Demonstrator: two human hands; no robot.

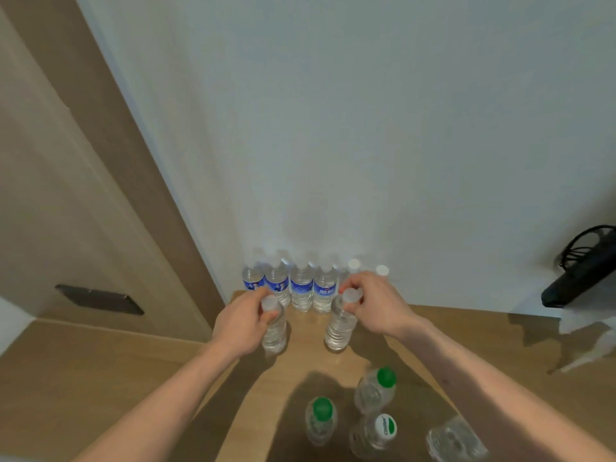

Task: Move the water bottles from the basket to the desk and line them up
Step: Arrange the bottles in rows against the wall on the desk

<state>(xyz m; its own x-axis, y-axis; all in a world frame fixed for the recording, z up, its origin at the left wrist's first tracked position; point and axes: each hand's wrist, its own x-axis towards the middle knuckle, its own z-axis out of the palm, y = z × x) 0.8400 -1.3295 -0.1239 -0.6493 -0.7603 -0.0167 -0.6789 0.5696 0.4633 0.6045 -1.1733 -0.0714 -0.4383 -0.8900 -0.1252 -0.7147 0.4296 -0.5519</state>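
Nearest the camera, four bottles stand on the wooden counter [430, 328] between the two forearms. One green-capped bottle [320, 421] stands at the left of the group, and a second green-capped bottle [375, 390] stands behind it to the right. A bottle with a white and green cap [374, 436] stands just in front of that one. A clear bottle [455, 440] at the lower right is partly hidden by the right forearm; its cap cannot be made out.

Further in, both arms reach forward over the counter, forearms bare and converging toward the wall. The left hand [241, 320] grips the neck of a white-capped bottle [274, 328], fingers curled round it just below the cap. That bottle stands upright, its base on the counter. The right hand [376, 303] pinches the neck of a second white-capped bottle [340, 323] between thumb and fingers. This bottle leans slightly to the right at the top; its base appears to touch the counter. The two held bottles stand apart, with bare counter between them.

Behind the hands, a row of blue-labelled bottles [301, 288] stands close together against the white wall [366, 128]. Two further white caps [354, 264] show above the right hand; the bottles beneath them are hidden.

A brown door [66, 195] stands at the left. A black object with cables [583, 271] lies at the far right.
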